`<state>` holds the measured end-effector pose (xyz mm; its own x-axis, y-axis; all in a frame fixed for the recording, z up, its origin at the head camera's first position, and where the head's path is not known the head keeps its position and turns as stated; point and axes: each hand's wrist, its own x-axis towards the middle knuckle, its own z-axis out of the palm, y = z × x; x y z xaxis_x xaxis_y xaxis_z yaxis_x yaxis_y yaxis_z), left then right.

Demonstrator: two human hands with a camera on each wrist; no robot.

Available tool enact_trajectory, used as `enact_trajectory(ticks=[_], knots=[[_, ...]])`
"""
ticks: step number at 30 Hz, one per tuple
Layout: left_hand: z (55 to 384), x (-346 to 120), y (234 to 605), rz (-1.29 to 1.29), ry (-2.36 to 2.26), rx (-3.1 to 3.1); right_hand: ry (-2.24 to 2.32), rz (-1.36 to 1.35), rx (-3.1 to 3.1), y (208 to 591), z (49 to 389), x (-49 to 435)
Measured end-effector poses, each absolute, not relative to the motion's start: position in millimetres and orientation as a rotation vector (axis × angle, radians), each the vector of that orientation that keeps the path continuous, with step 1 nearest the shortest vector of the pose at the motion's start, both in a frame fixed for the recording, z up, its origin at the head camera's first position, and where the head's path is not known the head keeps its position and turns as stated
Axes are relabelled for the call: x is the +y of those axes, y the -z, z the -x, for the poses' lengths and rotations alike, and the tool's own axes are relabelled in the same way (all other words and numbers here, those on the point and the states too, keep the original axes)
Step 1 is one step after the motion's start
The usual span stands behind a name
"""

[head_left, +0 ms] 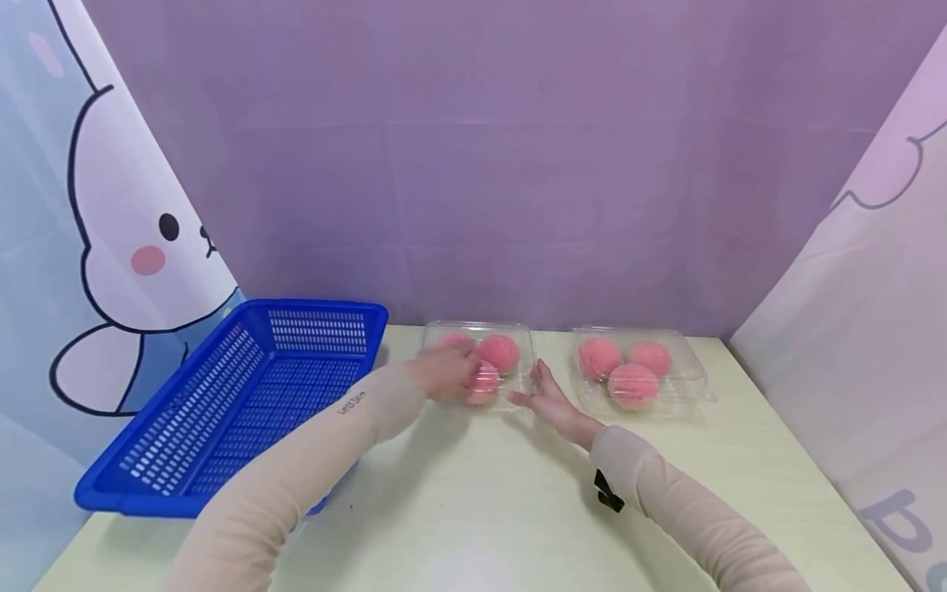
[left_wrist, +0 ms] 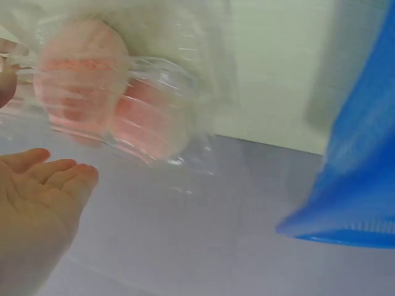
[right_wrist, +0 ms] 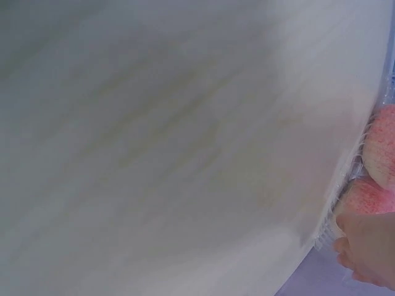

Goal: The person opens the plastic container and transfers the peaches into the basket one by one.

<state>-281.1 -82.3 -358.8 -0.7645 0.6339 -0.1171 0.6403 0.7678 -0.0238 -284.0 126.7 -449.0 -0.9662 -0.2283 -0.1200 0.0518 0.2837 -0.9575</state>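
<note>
Three pink-red balls that look like peaches sit in a clear plastic box near the middle of the table. My left hand is over the box's left side, partly hiding the peaches. In the left wrist view that hand has its fingers fairly straight beside the clear plastic, above two peaches. At the box's right side is my right hand, thumb apart and fingers extended. The right wrist view shows a hand overlapping a peach at the edge.
To the right stands a second clear box with three peaches. A blue slotted basket sits on the table's left side. The pale table meets a purple curtain at the back, with printed cloths on both sides.
</note>
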Motion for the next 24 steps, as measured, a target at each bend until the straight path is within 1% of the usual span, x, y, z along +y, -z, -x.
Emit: enact_trajectory(ticks=[4,8,11,15,24], knots=[[281,-70,364,-1.036,0.117,2.864,1.732,0.163,2.314,449,284,127],[285,-60,372,-1.077,0.176,2.879,1.728,0.145,2.288,436,276,125],[289,-55,377,-1.119,0.236,2.893,1.723,0.142,2.286,438,276,125],[291,-53,382,-1.145,0.265,2.905,1.745,0.151,2.288,451,283,125],[296,-52,389,-1.287,0.338,2.902,1.779,0.138,2.301,452,283,126]])
